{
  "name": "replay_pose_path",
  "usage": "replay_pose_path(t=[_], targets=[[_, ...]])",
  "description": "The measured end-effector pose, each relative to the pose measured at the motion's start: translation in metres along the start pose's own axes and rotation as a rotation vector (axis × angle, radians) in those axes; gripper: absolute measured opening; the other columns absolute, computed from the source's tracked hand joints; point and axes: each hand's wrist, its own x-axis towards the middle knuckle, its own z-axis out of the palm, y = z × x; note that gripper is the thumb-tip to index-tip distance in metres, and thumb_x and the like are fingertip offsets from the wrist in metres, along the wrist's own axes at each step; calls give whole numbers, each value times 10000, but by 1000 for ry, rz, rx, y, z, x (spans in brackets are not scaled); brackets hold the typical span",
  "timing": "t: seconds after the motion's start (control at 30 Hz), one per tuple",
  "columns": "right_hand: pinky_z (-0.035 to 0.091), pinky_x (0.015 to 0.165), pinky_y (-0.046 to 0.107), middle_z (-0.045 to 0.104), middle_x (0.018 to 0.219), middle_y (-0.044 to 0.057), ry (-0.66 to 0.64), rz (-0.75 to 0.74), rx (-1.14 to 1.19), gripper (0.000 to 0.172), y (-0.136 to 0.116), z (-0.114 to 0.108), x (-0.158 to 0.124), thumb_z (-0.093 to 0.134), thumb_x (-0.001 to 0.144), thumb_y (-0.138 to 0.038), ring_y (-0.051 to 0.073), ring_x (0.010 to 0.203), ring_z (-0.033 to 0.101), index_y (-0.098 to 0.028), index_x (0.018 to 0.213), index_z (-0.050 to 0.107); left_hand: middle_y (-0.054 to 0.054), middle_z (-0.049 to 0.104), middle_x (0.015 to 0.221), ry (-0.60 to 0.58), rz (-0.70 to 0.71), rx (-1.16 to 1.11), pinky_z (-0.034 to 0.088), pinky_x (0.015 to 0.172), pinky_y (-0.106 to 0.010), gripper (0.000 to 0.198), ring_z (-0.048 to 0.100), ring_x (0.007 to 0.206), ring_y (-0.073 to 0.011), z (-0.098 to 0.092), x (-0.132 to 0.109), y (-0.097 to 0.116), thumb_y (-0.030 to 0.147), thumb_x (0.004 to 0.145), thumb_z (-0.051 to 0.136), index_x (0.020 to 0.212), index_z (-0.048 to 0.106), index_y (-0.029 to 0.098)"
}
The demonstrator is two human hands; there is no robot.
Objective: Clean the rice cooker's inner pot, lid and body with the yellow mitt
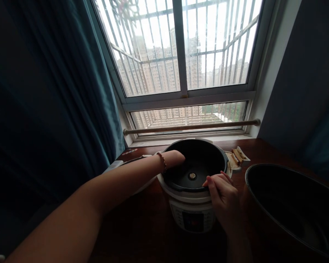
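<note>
A white electric pressure cooker (192,200) stands with its top off, showing a dark round cavity with a small metallic disc (192,176) in the middle of its floor. My left hand (177,157) reaches over the left rim into the cavity. Its fingers are hidden, so what they do or touch cannot be made out. My right hand (222,188) is closed on the front right part of the cooker's rim, fingers curled over the edge. The control panel (193,221) faces me at the front.
A large dark pot (252,190) stands close on the right. A pale hinge bracket (238,157) sticks out from the cooker's right side. Behind the table (142,219) is a barred window with a rail (192,128); a blue curtain (79,84) hangs at left.
</note>
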Motion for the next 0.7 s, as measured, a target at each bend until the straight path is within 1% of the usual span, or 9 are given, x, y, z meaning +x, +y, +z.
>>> replay_pose_path(t=[0.1, 0.17, 0.23, 0.3, 0.37, 0.43, 0.53, 0.63, 0.7], targets=[[334, 930, 359, 569, 621, -29, 1, -3, 0, 322, 0, 0, 0, 410, 910, -276, 125, 655, 543, -202, 614, 511, -88, 544, 1184, 151, -56, 154, 447, 893, -442, 295, 539, 1047, -213, -9, -18, 3, 317, 865, 532, 1115, 553, 161], [336, 931, 361, 575, 621, -28, 6, -7, -1, 324, 0, 0, 0, 411, 907, -279, 128, 656, 544, -203, 609, 513, -121, 562, 1162, 237, -73, 224, 379, 944, -459, 213, 481, 1115, -253, -11, -32, 6, 230, 864, 517, 1034, 605, 137], [333, 933, 363, 579, 619, -28, 11, -13, -4, 326, 1, 0, 0, 415, 905, -281, 130, 657, 546, -203, 607, 519, -163, 606, 1080, 276, -74, 263, 343, 935, -446, 173, 452, 1119, -302, -8, -48, 9, 123, 817, 517, 915, 659, 112], [329, 937, 364, 580, 615, -30, 16, -18, -4, 325, 2, 0, 0, 416, 906, -282, 131, 656, 547, -205, 614, 536, -180, 643, 993, 271, -59, 274, 357, 880, -406, 163, 485, 1047, -315, -4, -65, 13, 87, 740, 554, 828, 688, 110], [324, 943, 363, 580, 613, -30, 21, -25, -6, 322, 3, 1, -1, 416, 907, -283, 131, 655, 546, -206, 627, 554, -160, 670, 918, 239, -44, 263, 390, 798, -358, 160, 541, 928, -286, -3, -82, 18, 122, 676, 592, 793, 701, 123], [320, 946, 361, 579, 612, -31, 28, -30, -11, 318, 3, 2, -1, 420, 906, -284, 130, 653, 544, -207, 632, 561, -143, 684, 824, 199, -40, 231, 409, 692, -322, 175, 575, 783, -248, -7, -97, 23, 166, 657, 577, 765, 709, 129], [320, 944, 359, 572, 612, -32, 39, -31, -16, 317, 3, 3, -1, 425, 904, -282, 127, 649, 541, -203, 625, 554, -95, 685, 736, 143, -24, 161, 387, 551, -280, 230, 559, 610, -190, -21, -117, 33, 192, 662, 516, 776, 711, 149], [322, 937, 361, 561, 609, -32, 51, -31, -23, 321, 2, 3, -1, 425, 905, -280, 123, 637, 530, -199, 617, 541, -42, 682, 739, 131, 60, 26, 365, 522, -257, 254, 546, 605, -166, -29, -133, 46, 201, 641, 514, 817, 697, 189], [329, 923, 360, 542, 599, -34, 57, -33, -32, 325, 2, 4, -1, 425, 905, -279, 122, 629, 518, -198, 604, 519, -23, 673, 747, 218, 148, -89, 370, 557, -256, 207, 551, 656, -166, -23, -141, 59, 212, 640, 520, 778, 674, 204]])
